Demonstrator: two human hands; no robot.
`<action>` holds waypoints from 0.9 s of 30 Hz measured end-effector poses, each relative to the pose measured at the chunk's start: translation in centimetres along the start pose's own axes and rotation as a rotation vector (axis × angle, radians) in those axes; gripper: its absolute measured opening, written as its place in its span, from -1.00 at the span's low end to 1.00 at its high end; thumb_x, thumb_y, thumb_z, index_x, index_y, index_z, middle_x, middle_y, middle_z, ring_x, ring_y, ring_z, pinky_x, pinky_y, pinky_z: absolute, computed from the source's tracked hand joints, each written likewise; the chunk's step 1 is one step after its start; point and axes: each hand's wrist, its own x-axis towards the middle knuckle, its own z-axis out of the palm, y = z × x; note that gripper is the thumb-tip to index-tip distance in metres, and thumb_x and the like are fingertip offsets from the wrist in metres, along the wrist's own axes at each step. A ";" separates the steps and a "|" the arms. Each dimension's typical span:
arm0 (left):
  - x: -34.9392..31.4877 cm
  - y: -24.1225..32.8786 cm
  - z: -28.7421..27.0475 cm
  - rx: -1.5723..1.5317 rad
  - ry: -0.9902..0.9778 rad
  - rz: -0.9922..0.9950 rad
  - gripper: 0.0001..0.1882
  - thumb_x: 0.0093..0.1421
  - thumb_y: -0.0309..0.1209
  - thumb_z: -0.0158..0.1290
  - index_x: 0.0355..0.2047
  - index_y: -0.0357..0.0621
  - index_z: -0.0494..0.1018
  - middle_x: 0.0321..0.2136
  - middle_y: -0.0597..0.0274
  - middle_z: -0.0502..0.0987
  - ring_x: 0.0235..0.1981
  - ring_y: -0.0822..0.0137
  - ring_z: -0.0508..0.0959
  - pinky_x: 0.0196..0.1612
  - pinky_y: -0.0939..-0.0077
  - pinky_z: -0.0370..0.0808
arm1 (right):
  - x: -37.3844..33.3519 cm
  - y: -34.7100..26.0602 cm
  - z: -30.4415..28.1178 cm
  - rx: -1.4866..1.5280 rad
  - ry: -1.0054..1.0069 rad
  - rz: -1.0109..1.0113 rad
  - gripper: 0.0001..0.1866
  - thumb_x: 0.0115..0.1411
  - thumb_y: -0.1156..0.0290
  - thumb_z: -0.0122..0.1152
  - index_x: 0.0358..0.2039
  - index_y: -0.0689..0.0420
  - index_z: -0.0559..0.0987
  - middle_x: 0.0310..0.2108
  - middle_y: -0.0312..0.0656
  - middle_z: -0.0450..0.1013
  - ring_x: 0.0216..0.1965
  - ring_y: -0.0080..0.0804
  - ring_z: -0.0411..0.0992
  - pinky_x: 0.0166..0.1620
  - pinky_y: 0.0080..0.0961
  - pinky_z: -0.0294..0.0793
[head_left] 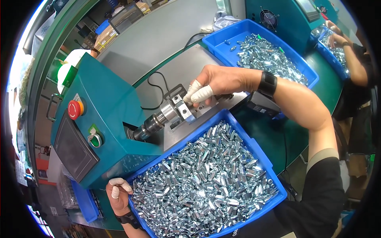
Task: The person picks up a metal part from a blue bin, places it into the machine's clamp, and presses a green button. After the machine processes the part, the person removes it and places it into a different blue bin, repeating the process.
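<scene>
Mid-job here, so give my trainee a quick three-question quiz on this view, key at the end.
1. Which hand has its fingers at the silver block?
2. True or false: in the picture, the green button sits lower than the red button.
3. What fills the near bin?
A) coiled wires
B) metal parts
C) cloth gloves

Key: 1. The right hand; 2. True; 3. B

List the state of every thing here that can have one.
Front tray, heaped with metal parts
Rear tray, partly filled, left end nearly bare
Right hand, at the metal fixture, grip unclear
Left hand, curled at the front tray's left edge
Near screen, looks dark
Red button, can't tell if pressed
Green button, can't tell if lit
</scene>
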 end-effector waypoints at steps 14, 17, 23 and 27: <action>-0.3 0.0 -0.3 0.047 -0.031 -0.027 -0.53 0.35 -0.06 0.10 -0.07 -0.29 0.47 -0.47 0.16 0.56 -0.51 0.36 0.49 -0.42 0.49 0.44 | -0.7 -2.3 1.0 -0.266 0.303 0.088 -0.44 0.23 0.01 0.33 -0.02 0.27 0.53 -0.41 -0.04 0.60 -0.33 -0.33 0.60 -0.27 -0.43 0.56; -0.3 -0.1 -0.4 0.045 -0.046 -0.019 -0.54 0.36 -0.07 0.10 -0.05 -0.29 0.48 -0.45 0.15 0.57 -0.49 0.36 0.50 -0.39 0.50 0.45 | -0.4 -3.4 3.3 -0.743 0.432 -0.061 -0.40 0.20 0.04 0.34 0.03 0.29 0.49 -0.43 0.05 0.59 -0.35 -0.14 0.60 -0.23 -0.30 0.57; 0.1 -0.3 -0.2 0.019 -0.075 -0.016 -0.55 0.38 -0.09 0.08 -0.02 -0.28 0.48 -0.43 0.14 0.59 -0.46 0.36 0.52 -0.35 0.50 0.46 | -1.0 -5.4 4.9 -1.139 0.509 -0.023 -0.49 0.07 0.27 0.23 -0.01 0.30 0.47 -0.42 0.16 0.56 -0.29 0.15 0.57 -0.16 -0.08 0.56; -0.1 -0.5 -0.4 0.007 -0.075 -0.015 -0.56 0.38 -0.10 0.08 -0.02 -0.28 0.49 -0.42 0.15 0.59 -0.45 0.36 0.52 -0.34 0.50 0.47 | -2.8 -5.9 3.0 -1.183 0.584 0.074 -0.43 0.12 0.29 0.23 0.17 0.14 0.46 -0.36 0.13 0.58 -0.24 0.14 0.56 -0.13 -0.04 0.54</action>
